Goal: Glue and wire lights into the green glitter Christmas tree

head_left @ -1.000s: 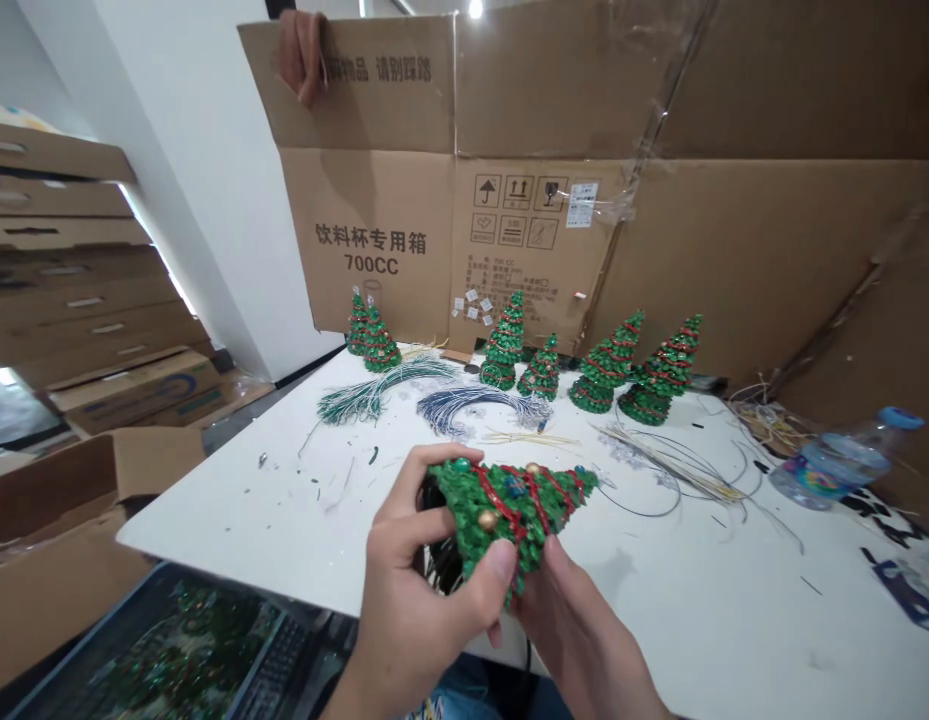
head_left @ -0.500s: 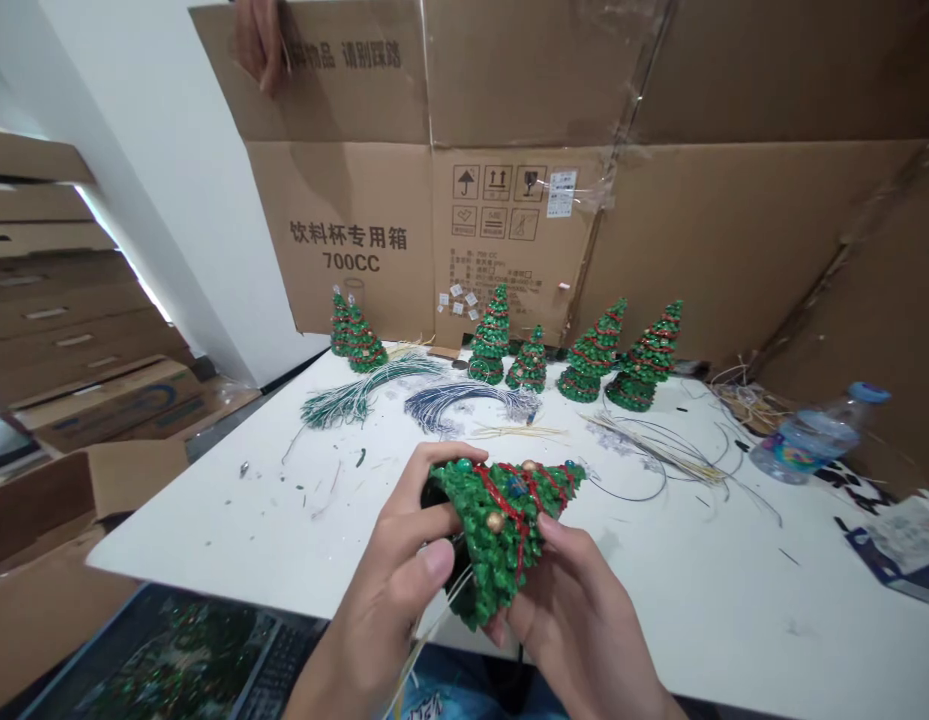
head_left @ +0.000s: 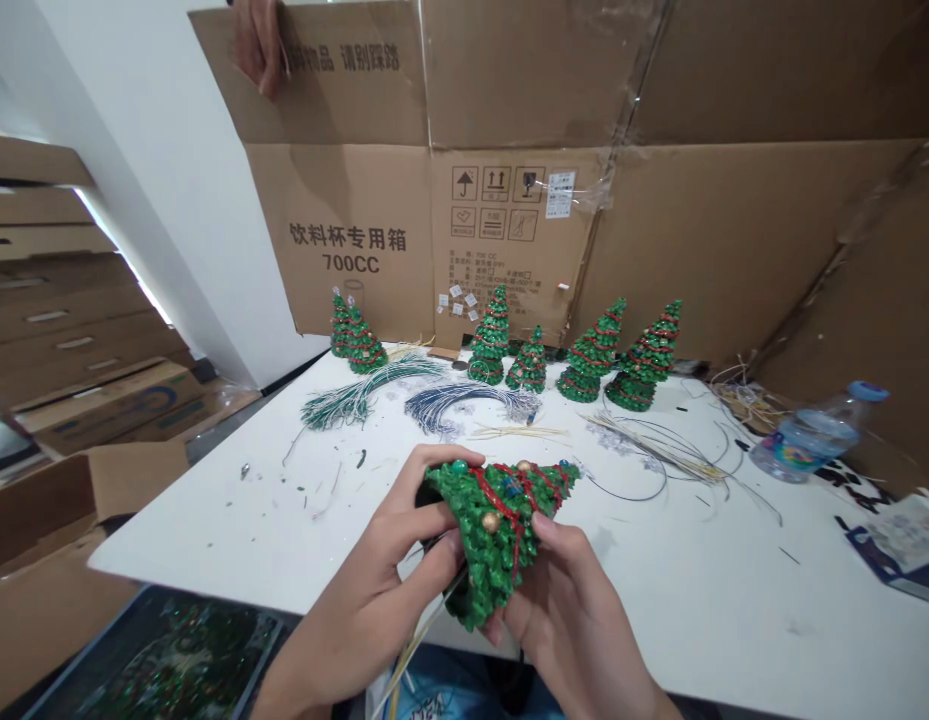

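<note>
Currently, both hands are holding a small green cone-shaped Christmas tree with red garland and gold beads (head_left: 501, 525) in the lower centre of the frame, just above the near edge of the white table (head_left: 734, 610). The tree is lying on its side, with the tip pointing right and the base turned left.

The left hand (head_left: 374, 600) is gripping the base end. Its fingers are curling over the upper rim and its thumb is pressing in beside the dark underside. A second ago this thumb was lying across the green skirt; it is now sitting at the base opening. The right hand (head_left: 576, 620) is cupping the tree from below, with its thumb closing on the lower skirt. It is reaching higher up the tree than a second ago.

Thin pale strands (head_left: 408, 655) are trailing from under the base toward the bottom edge of the frame, and they were not showing a second ago. Over the last half second the tree is barely shifting. By this evidence, the handling is concentrating on the underside of the tree.

Across the upper centre, a row of finished green trees (head_left: 591, 350) is standing against a brown cardboard wall (head_left: 434, 240). A co-worker's hand (head_left: 258, 45) is gripping the top edge of that wall at the upper left. A clear water bottle (head_left: 809, 435) is lying at the right.
</note>
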The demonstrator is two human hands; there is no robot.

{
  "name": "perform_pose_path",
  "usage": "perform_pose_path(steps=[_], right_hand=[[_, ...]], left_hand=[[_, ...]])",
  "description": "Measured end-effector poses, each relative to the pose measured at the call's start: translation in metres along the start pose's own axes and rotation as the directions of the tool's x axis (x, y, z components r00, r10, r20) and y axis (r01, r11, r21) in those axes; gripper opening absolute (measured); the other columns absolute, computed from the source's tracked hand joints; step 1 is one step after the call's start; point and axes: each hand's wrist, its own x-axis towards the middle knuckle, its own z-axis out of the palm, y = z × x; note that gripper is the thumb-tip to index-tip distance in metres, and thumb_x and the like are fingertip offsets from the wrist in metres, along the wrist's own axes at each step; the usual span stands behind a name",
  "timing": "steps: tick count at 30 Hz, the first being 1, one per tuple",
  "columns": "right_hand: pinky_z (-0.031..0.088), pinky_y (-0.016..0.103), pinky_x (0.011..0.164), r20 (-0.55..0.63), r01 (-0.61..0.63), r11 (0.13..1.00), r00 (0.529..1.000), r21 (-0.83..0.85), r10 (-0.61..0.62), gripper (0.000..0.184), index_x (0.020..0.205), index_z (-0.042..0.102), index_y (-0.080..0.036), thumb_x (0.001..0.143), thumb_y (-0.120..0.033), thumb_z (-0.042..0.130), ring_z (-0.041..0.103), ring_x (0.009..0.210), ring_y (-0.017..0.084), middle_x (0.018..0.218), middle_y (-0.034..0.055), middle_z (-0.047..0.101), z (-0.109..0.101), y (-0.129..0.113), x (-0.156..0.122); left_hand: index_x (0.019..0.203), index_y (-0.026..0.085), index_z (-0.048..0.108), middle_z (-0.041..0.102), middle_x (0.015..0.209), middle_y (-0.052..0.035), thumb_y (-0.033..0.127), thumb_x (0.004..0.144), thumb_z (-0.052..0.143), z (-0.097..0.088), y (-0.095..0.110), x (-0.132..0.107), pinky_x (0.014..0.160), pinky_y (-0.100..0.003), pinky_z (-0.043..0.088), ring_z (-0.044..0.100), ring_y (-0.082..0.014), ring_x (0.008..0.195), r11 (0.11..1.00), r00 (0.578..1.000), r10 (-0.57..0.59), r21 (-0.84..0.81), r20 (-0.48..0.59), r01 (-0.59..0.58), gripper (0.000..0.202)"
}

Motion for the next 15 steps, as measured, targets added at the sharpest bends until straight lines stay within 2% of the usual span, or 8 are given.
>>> perform_pose_path(steps=[4, 9, 12, 15], right_hand=[[0.051, 0.028, 0.06, 0.001, -0.005, 1.0, 1.0, -0.012, 0.005, 0.036, 0.101, 0.081, -0.02, 0.094, -0.055, 0.082, 0.057, 0.07, 0.017, 0.083, 0.0025, 0.07, -0.002, 0.003, 0.002], [0.052, 0.028, 0.059, -0.024, 0.008, 1.0, 1.0, -0.027, -0.008, 0.037, 0.107, 0.082, -0.02, 0.094, -0.054, 0.083, 0.059, 0.07, 0.018, 0.085, 0.0032, 0.072, -0.001, 0.004, 0.002], [0.052, 0.028, 0.059, -0.032, 0.01, 0.999, 0.999, -0.045, -0.011, 0.046, 0.118, 0.083, -0.02, 0.091, -0.056, 0.086, 0.056, 0.067, 0.017, 0.088, 0.0033, 0.073, 0.001, 0.003, 0.002], [0.053, 0.029, 0.061, -0.038, 0.003, 0.997, 0.999, -0.076, -0.006, 0.048, 0.115, 0.083, -0.02, 0.09, -0.06, 0.086, 0.054, 0.066, 0.017, 0.084, 0.0035, 0.073, -0.001, 0.004, 0.002]], left_hand=[[0.106, 0.032, 0.083, 0.059, 0.145, -0.0136, 0.034, 0.11, 0.063, 0.003, -0.004, 0.003, 0.119, -0.049, 0.056, 0.062, -0.0317, 0.136, 0.999, 0.999, 0.018, 0.033, -0.031, -0.017, 0.021], [0.093, 0.03, 0.084, 0.061, 0.139, -0.0108, 0.031, 0.106, 0.072, 0.01, -0.005, 0.008, 0.111, -0.042, 0.058, 0.066, -0.0278, 0.126, 1.0, 0.994, 0.014, 0.003, -0.106, -0.014, 0.018], [0.094, 0.03, 0.084, 0.061, 0.138, -0.0082, 0.029, 0.106, 0.073, 0.012, -0.004, 0.007, 0.11, -0.037, 0.056, 0.066, -0.0244, 0.123, 1.0, 0.992, -0.007, -0.012, -0.124, 0.005, 0.016], [0.096, 0.03, 0.085, 0.06, 0.138, -0.0064, 0.028, 0.106, 0.074, 0.012, -0.004, 0.005, 0.109, -0.032, 0.054, 0.066, -0.0222, 0.123, 0.999, 0.994, -0.007, -0.031, -0.113, 0.004, 0.015]])
